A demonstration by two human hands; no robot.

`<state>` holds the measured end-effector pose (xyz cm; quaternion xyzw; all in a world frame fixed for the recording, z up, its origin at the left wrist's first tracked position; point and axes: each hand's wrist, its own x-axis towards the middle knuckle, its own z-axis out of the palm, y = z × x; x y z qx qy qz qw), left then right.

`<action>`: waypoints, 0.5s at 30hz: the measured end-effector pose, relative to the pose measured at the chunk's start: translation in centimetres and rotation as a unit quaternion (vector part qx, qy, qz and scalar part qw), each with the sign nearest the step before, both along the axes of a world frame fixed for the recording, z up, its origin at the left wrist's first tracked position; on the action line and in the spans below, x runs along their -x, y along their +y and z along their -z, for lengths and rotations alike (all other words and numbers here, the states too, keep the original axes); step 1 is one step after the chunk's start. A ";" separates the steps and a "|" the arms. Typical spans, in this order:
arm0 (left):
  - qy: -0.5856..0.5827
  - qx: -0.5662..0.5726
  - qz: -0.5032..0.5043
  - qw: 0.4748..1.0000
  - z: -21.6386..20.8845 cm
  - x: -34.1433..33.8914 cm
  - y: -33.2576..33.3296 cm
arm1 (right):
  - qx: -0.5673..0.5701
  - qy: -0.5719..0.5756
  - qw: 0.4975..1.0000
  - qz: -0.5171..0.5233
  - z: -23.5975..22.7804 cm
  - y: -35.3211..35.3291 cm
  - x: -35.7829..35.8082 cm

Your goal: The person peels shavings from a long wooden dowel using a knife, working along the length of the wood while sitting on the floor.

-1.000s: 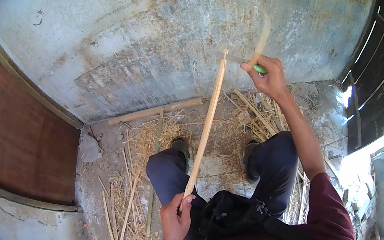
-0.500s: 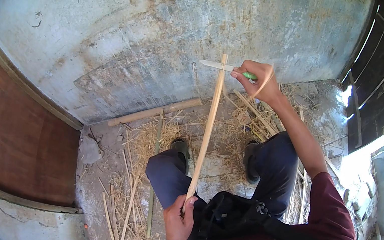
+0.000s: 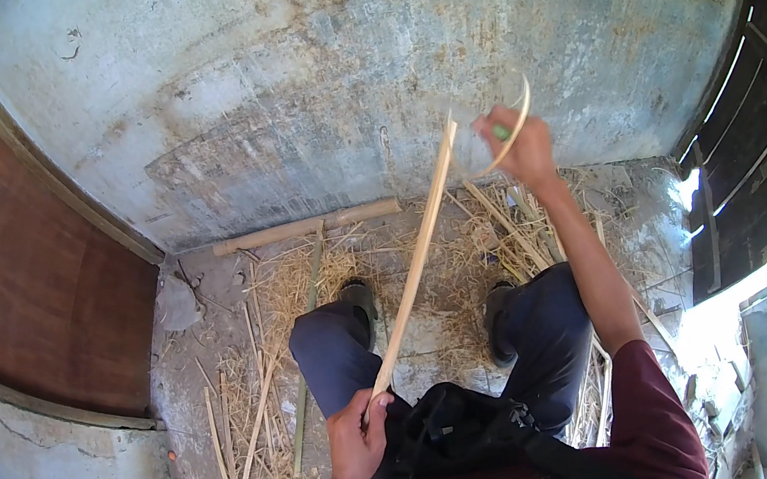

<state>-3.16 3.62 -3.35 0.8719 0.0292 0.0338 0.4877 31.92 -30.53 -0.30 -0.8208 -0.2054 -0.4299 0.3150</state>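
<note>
My left hand [image 3: 359,446] is closed round the lower end of a long, pale bamboo strip [image 3: 416,264], which slants up and away to the right. Beyond its far tip, slightly to the right, my right hand [image 3: 525,147] is closed on a knife with a green handle [image 3: 500,132]. Motion blurs the blade, so its edge cannot be made out. A thin curled shaving [image 3: 524,106] loops beside my right fingers. A small gap lies between that hand and the strip's end.
Straw-like shavings [image 3: 297,300] and thin strips [image 3: 264,432] litter the floor around my feet. A thick bamboo pole [image 3: 305,226] lies along the stained wall [image 3: 359,91]. A brown door panel [image 3: 30,248] is at left, dark slatted boards [image 3: 752,137] at right.
The knife, which crossed the strip near its far tip, has come off the end. The shaving curl now rises higher beside my right hand. My left hand stays in place.
</note>
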 end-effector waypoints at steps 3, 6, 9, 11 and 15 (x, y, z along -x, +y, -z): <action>0.036 0.006 0.014 0.999 -0.3 1.4 1.0 | -0.080 0.125 0.979 0.137 1.1 -8.5 -4.8; 0.058 0.042 -0.052 0.996 1.3 1.2 2.6 | 0.005 0.314 0.942 0.121 1.9 -10.0 -4.4; 0.010 -0.076 -0.086 0.993 1.7 -0.2 3.1 | 0.125 0.359 0.907 0.179 4.4 -11.3 -3.2; -0.024 -0.145 -0.118 0.982 1.1 -1.1 3.2 | 0.118 0.332 0.907 0.233 5.2 -11.1 -2.2; -0.114 -0.143 -0.138 0.973 1.2 -2.7 4.0 | 0.016 0.294 0.944 0.150 4.1 -10.8 1.0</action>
